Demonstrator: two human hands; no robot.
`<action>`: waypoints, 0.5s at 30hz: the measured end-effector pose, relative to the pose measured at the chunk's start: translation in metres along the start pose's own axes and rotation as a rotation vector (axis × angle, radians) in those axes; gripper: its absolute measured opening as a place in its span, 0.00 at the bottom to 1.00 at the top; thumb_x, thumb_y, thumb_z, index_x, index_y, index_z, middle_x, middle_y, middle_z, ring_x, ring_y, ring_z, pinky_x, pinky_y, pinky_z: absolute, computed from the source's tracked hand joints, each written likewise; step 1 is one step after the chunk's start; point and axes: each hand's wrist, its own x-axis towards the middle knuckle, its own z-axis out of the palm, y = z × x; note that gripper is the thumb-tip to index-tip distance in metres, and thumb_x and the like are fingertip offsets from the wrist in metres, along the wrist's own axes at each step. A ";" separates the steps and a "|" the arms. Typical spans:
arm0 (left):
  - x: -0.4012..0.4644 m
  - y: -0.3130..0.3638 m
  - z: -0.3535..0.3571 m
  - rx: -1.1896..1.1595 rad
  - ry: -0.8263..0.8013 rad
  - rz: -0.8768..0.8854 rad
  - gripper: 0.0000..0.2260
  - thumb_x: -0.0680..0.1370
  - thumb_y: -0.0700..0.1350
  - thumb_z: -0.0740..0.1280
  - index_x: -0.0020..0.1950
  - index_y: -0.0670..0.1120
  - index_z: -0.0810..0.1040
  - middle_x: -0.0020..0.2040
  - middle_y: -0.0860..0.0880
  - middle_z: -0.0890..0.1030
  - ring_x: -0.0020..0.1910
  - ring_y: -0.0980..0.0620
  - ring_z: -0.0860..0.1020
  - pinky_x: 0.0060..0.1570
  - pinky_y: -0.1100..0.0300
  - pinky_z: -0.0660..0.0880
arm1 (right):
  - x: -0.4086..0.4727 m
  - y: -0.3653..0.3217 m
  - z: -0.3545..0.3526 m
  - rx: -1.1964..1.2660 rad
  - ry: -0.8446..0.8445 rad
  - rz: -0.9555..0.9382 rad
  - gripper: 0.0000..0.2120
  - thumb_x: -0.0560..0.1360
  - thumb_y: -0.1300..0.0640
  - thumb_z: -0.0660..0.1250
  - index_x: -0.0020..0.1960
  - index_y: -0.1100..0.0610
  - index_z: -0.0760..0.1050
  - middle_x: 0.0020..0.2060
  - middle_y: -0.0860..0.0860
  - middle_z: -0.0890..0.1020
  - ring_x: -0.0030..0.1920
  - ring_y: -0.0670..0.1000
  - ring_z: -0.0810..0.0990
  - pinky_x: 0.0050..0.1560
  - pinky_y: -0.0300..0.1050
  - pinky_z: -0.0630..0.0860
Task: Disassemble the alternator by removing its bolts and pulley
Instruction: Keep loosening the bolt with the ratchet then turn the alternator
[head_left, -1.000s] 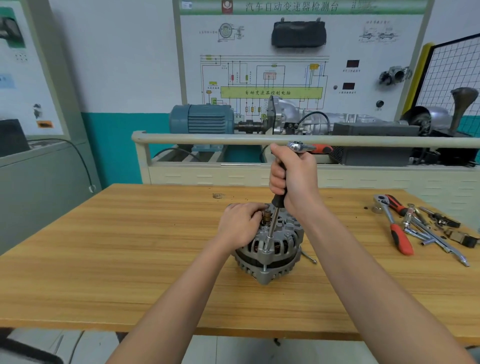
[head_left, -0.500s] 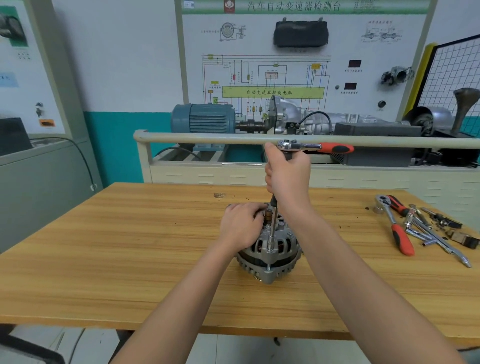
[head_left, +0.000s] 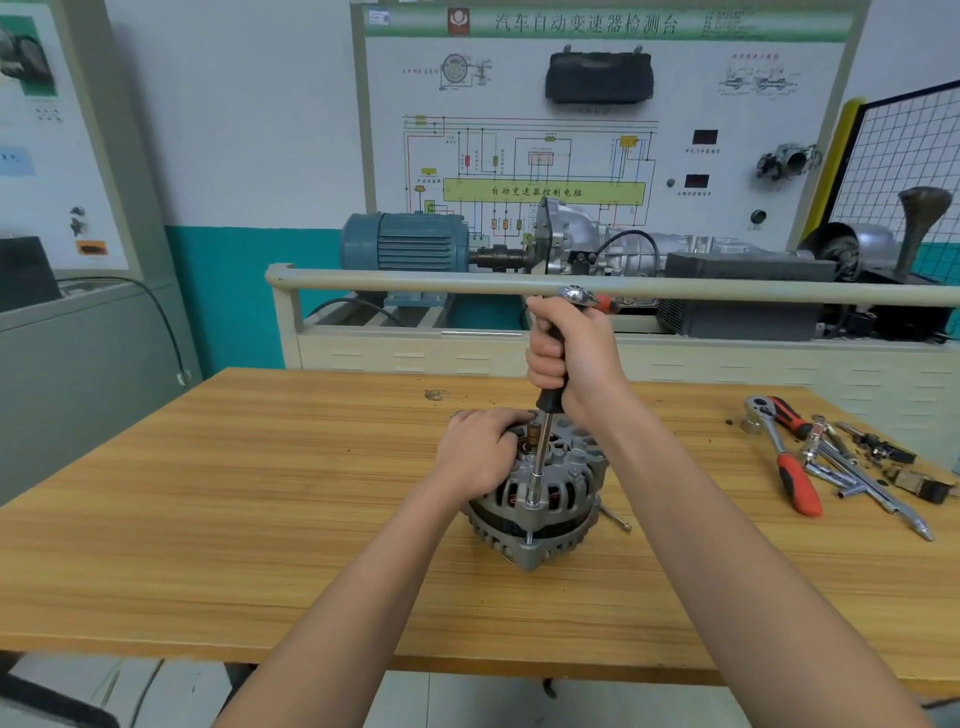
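A: Where's the alternator (head_left: 537, 499) sitting?

B: On the table (head_left: 260, 493), toward the near edge and about mid-width, shaft end up. Take it as the landmark.

A: What's nearest on it?

B: A bolt (head_left: 530, 538) on its near side, in the housing ear. The socket at the bottom of the long driver (head_left: 540, 457) sits on the top of that bolt, as far as I can tell.

A: And the hands?

B: The left hand (head_left: 480, 454) rests over the alternator's upper left side, fingers curled onto the housing, so that grip is holding the body steady. Above the alternator, the right hand (head_left: 569, 358) has a full grip wrapped round the driver's black handle. A ratchet (head_left: 584, 297) sits on the handle's top end.

A: How would you do this step well?

B: Keep the driver in line with the bolt, not leaning, and press down while turning so the socket doesn't ride off the head. I'd have the left hand bear down harder, since the round body looks likely to twist on the wood.

A: Anything else around?

B: Just right of the alternator lies a loose bolt (head_left: 615, 519), already out I'd judge. Farther right, spare tools (head_left: 831, 457). Beyond it, a rail (head_left: 415, 283).
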 end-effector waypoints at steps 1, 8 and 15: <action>0.000 0.000 -0.002 -0.015 -0.015 -0.005 0.18 0.80 0.39 0.56 0.67 0.50 0.75 0.66 0.50 0.78 0.66 0.48 0.71 0.66 0.56 0.60 | 0.001 0.000 -0.001 0.034 -0.021 0.011 0.18 0.80 0.61 0.60 0.31 0.56 0.61 0.19 0.46 0.62 0.18 0.44 0.57 0.19 0.32 0.55; -0.008 0.032 -0.034 -0.846 0.059 -0.099 0.15 0.69 0.31 0.62 0.51 0.44 0.80 0.46 0.49 0.82 0.52 0.46 0.79 0.50 0.62 0.75 | 0.007 0.004 -0.002 0.105 -0.102 0.021 0.18 0.79 0.62 0.59 0.31 0.57 0.62 0.19 0.48 0.64 0.18 0.45 0.59 0.18 0.33 0.57; -0.019 0.064 -0.043 -1.099 -0.139 -0.122 0.09 0.67 0.39 0.64 0.34 0.46 0.64 0.25 0.52 0.63 0.22 0.54 0.58 0.24 0.62 0.55 | 0.005 0.005 0.002 -0.346 0.007 -0.164 0.22 0.77 0.55 0.67 0.24 0.51 0.72 0.27 0.51 0.74 0.33 0.49 0.72 0.42 0.44 0.70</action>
